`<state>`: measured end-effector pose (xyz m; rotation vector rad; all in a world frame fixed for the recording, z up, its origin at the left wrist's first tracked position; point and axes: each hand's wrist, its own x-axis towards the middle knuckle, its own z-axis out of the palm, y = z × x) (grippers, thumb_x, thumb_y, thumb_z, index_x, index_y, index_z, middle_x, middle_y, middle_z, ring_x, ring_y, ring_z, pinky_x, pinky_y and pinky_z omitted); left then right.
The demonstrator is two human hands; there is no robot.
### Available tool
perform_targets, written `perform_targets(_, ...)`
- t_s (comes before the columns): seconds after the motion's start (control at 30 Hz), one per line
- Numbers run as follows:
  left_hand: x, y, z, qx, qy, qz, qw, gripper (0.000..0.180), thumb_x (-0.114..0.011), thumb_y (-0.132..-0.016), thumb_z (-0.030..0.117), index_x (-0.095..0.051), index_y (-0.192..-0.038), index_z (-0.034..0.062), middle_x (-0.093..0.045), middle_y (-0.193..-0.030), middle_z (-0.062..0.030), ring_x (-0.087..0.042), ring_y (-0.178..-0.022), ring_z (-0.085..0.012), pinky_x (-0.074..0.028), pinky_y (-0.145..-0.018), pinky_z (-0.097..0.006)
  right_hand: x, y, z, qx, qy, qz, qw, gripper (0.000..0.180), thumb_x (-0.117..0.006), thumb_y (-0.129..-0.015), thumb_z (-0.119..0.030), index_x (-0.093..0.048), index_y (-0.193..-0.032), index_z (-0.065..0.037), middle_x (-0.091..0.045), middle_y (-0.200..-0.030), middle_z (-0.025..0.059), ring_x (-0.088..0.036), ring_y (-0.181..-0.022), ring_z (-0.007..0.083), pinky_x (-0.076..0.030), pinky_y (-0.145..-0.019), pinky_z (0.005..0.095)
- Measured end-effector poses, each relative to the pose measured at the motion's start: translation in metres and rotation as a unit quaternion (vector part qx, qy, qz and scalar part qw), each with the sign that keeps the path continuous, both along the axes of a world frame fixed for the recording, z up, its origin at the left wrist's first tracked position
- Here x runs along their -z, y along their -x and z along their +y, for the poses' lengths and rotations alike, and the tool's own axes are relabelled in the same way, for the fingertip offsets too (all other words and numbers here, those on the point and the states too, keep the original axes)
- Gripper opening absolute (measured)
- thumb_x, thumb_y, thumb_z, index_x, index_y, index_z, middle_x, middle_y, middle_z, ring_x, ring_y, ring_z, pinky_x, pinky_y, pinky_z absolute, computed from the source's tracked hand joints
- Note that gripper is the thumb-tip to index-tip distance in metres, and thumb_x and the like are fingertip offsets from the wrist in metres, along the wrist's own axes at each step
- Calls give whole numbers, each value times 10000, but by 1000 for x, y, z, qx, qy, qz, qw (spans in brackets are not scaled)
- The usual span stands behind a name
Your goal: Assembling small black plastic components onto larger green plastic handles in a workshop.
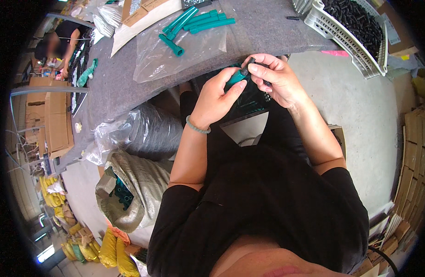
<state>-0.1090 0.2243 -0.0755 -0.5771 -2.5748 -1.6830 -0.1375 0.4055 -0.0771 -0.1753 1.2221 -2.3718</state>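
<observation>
My left hand (215,99), a beaded bracelet at its wrist, is closed around a teal plastic tube (235,77) near the table's front edge. At the tube's upper end, the fingers of my right hand (279,81) pinch a small black plastic plug (250,63). Whether the plug sits inside the tube or only touches it, I cannot tell. More black plugs (267,83) show under the curled fingers of my right hand. Beyond my hands, several teal tubes (212,24) lie on a clear plastic bag (148,60) on the table.
A white slatted basket (335,34) heaped with black plugs (351,18) stands at the right. The grey cloth-covered table (115,87) spans the front. Left of me are a clear-wrapped roll (148,131) and a woven sack (150,194) holding teal parts. Another person (67,39) works at far left.
</observation>
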Motion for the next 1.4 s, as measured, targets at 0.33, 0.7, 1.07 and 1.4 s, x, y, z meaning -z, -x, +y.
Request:
perform_targets(0.33, -7, -2, -3, -34, 86, -19, 996, 185, -604, -758, 216, -594, -782, 33, -550, -642, -127, -565, -606, -267, -422, -552, -344, -15, 4, 12, -5, -277, 328, 903, 196, -686, -788, -149, -632, -926, -20, -638, -847, 61, -593, -764, 147, -461, -683, 266)
perform_targets(0.7, 3, -5, 17, -170, 193, 88, 962, 229, -552, -720, 253, -526, -667, 32, -555, -636, -163, -559, -611, -358, -431, -545, -443, -3, -16, -6, 167, -444, 525, 707, 157, -650, -775, -151, -630, -875, -32, -583, -768, 115, -601, -703, 313, -490, -615, 385)
perform_targets(1.07, 6, -14, 27, -176, 245, 113, 947, 221, -569, -720, 234, -477, -696, 35, -540, -610, -154, -565, -593, -342, -436, -531, -443, 11, -21, -11, 179, -388, 335, 839, 157, -660, -785, -148, -641, -751, 4, -603, -687, 140, -596, -634, 263, -458, -580, 328)
perform_targets(1.4, 14, -12, 14, -138, 270, 200, 932, 228, -606, -634, 229, -461, -630, 53, -516, -597, -126, -540, -554, -321, -411, -485, -423, 9, -2, 10, -22, -374, 426, 824, 224, -621, -823, -209, -611, -927, -11, -622, -872, 151, -598, -799, 329, -472, -700, 373)
